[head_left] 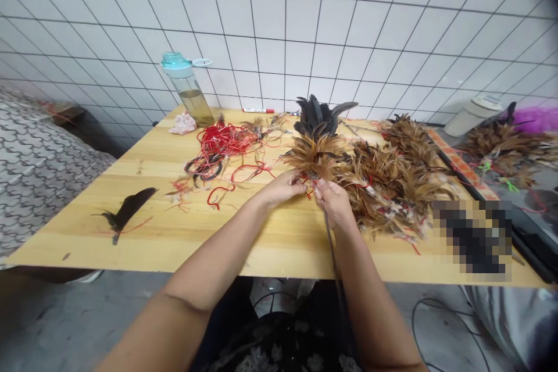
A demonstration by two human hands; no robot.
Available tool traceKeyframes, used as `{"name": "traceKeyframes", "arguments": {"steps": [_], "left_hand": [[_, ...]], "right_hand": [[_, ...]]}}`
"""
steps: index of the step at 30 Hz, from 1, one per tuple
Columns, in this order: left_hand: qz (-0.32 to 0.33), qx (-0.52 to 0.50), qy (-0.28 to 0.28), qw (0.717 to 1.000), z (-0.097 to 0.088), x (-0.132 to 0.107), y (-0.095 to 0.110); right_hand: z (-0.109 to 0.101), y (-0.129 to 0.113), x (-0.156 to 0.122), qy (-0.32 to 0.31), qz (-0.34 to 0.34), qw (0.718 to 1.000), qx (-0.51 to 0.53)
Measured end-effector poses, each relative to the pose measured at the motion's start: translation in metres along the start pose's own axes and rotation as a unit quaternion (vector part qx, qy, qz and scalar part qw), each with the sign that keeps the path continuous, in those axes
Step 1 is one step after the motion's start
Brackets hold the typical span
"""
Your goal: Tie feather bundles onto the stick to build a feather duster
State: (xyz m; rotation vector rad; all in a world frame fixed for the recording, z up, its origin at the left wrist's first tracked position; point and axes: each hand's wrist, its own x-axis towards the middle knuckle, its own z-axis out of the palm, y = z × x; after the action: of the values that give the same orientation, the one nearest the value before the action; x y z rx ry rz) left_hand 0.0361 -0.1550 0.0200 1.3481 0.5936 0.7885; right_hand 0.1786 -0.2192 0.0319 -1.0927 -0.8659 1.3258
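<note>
Pinched closed, left hand (285, 187) and right hand (333, 200) grip a feather duster (318, 148) beyond the tabletop (279, 253)'s near edge.

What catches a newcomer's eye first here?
First, the feather bundle, black at its far end and brown nearer, at centre, with the left hand and right hand at its base. Then the heap of brown feathers to its right and the tangled red cord to its left. Back left, a water bottle stands near the tiled wall.
</note>
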Motion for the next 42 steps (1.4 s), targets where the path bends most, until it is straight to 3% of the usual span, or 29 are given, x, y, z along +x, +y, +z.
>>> {"name": "traceKeyframes", "arguments": {"steps": [9,14,19,24,28,31,34,38,42], "left_hand": [[-0.015,0.047,-0.111,0.993,0.009,-0.012,0.016],[0.060,0.172,-0.086,0.979,0.010,-0.014,0.022],[0.146,0.274,-0.055,0.949,0.018,-0.019,0.028],[0.181,0.284,-0.037,0.941,0.019,-0.024,0.042],[0.198,0.322,0.003,0.926,0.008,-0.026,0.054],[0.222,0.359,0.015,0.907,-0.003,-0.025,0.059],[0.245,0.399,0.014,0.884,-0.013,-0.023,0.059],[0.270,0.423,0.039,0.864,-0.026,-0.021,0.058],[0.243,0.408,0.079,0.877,-0.040,-0.020,0.061]], "right_hand": [[-0.005,-0.017,-0.011,0.064,-0.058,0.994,-0.071],[-0.017,-0.012,-0.011,0.140,-0.113,0.966,-0.187],[-0.030,-0.007,-0.011,0.203,-0.155,0.885,-0.391],[-0.028,-0.012,-0.020,0.176,-0.114,0.812,-0.545],[-0.019,-0.018,-0.035,0.143,-0.057,0.711,-0.686],[-0.017,-0.021,-0.048,0.105,-0.078,0.626,-0.769],[-0.022,-0.025,-0.060,0.057,-0.116,0.564,-0.816],[-0.030,-0.036,-0.076,-0.030,-0.144,0.529,-0.836],[-0.034,-0.051,-0.094,-0.076,-0.154,0.556,-0.813]]}}
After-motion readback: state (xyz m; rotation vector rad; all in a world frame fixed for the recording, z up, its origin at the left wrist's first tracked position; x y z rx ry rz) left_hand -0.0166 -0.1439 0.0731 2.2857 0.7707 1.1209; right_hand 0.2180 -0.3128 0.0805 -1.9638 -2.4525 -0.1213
